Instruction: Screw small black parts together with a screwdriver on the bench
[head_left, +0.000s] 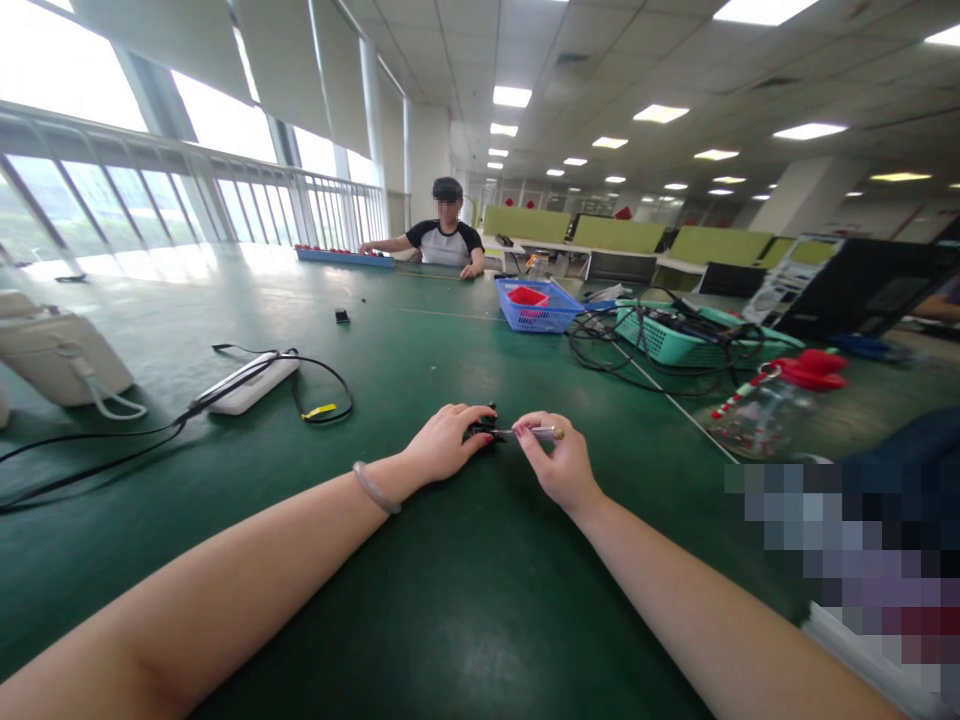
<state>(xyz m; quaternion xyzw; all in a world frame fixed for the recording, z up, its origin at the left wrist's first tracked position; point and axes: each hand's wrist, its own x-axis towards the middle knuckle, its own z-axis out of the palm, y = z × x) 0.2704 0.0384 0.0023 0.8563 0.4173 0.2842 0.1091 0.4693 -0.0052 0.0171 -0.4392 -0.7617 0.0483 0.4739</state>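
On the green table, my left hand is closed around a small black part, thumb on the near side and fingers on the far side. What kind of part it is cannot be made out. My right hand pinches a small screwdriver with a pale handle. The screwdriver lies almost level, its thin shaft pointing left at the black part. Whether its tip sits in a screw is too small to see.
Leftward lie a white power bank with a black cable and a beige bag. A blue basket, a teal basket with tangled cables and a red-lidded bottle stand right. A person sits across the table.
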